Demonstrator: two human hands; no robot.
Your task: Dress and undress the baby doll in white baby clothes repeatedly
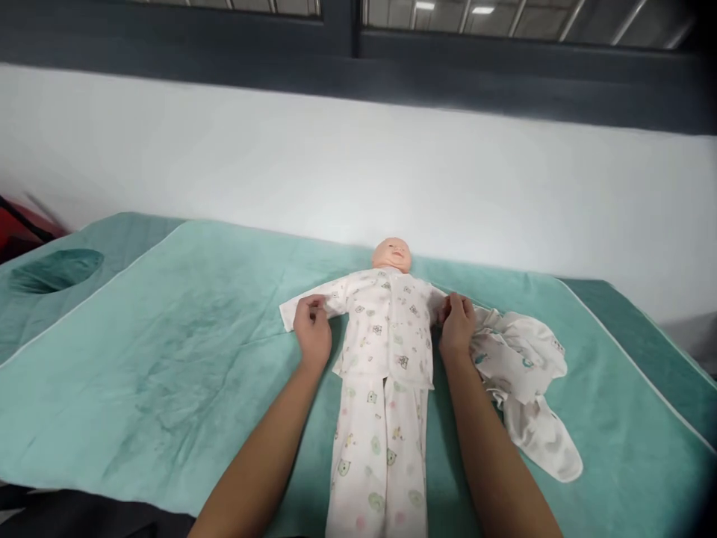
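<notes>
A baby doll (pixel 392 255) lies on its back, its head toward the wall. It wears a white printed baby shirt (pixel 373 321) and white printed trousers (pixel 364 456). My left hand (pixel 314 329) has its fingers closed on the shirt's sleeve at the left, whose cuff reaches past my fingers. On the other side, my right hand (pixel 458 325) pinches the opposite sleeve, its fingers partly hiding the cloth. Just right of that hand lies a crumpled heap of white printed baby clothes (pixel 520 359).
A green padded cover (pixel 168 336) lies under the doll, with white piping near both ends and a round hole (pixel 59 270) at the far left. Behind it rises a white wall (pixel 336 164) below a dark window frame (pixel 347 63). Something red (pixel 22 228) shows at the left edge.
</notes>
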